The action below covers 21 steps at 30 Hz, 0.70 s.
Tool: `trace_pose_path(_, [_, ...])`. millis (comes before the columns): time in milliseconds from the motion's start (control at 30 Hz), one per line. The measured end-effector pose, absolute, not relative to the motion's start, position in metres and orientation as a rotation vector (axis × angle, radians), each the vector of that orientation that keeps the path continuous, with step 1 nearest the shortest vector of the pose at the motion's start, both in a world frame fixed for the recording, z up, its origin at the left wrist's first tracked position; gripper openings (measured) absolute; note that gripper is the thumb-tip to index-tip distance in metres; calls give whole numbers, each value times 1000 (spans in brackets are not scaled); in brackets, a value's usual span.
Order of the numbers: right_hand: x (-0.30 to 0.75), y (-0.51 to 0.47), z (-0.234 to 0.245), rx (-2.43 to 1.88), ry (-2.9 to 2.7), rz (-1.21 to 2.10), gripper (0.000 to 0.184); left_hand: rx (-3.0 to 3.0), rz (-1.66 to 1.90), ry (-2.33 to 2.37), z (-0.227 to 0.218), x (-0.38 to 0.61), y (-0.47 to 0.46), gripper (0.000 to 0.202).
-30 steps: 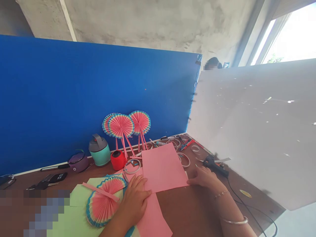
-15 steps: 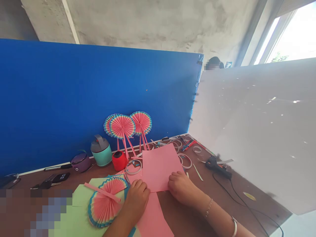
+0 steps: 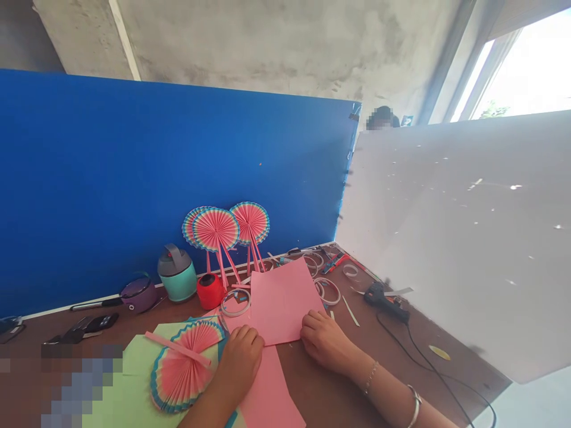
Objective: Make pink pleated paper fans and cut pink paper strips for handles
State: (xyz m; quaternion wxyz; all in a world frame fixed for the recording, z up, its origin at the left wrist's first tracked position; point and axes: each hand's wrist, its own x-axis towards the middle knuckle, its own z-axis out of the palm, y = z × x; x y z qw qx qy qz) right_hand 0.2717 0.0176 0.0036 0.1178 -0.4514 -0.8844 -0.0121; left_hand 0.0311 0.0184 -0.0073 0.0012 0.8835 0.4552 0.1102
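A pink sheet of paper (image 3: 285, 297) stands tilted up away from me, its near edge between my two hands. My left hand (image 3: 241, 358) is closed at its lower left corner, fingers curled. My right hand (image 3: 322, 340) grips the lower right corner, the thumb hidden from view. Beneath my left hand lies another pink paper piece (image 3: 270, 389). Just left of that hand rests a pleated paper fan (image 3: 181, 377), pink with a blue and yellow rim, with a pink paper strip (image 3: 176, 348) across it.
Finished round fans (image 3: 216, 230) lean against the blue panel (image 3: 134, 166). A teal pot (image 3: 177, 279), a purple one (image 3: 139, 295) and a red container (image 3: 210, 291) stand nearby. Tape rolls (image 3: 329, 291) lie behind, with a corded glue gun (image 3: 386, 300) at right. Green paper (image 3: 134, 368) lies left.
The camera view has turned slightly to the right, so everything sits a little further left. Both hands keep their places at the pink sheet's near edge.
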Motion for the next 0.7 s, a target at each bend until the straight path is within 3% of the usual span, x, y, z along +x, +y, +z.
trace_pose_path(233, [276, 17, 3, -1351, -2417, 267, 17, 2759, 150, 1476, 5, 40, 21, 25])
trace_pose_path(467, [280, 20, -2, -1440, -2239, 366, 11, 2500, 493, 1540, 4, 37, 24, 20])
trace_pose_path(700, [282, 24, 1, -1546, -2170, 425, 15, 2336, 557, 1711, -4, 35, 28, 15])
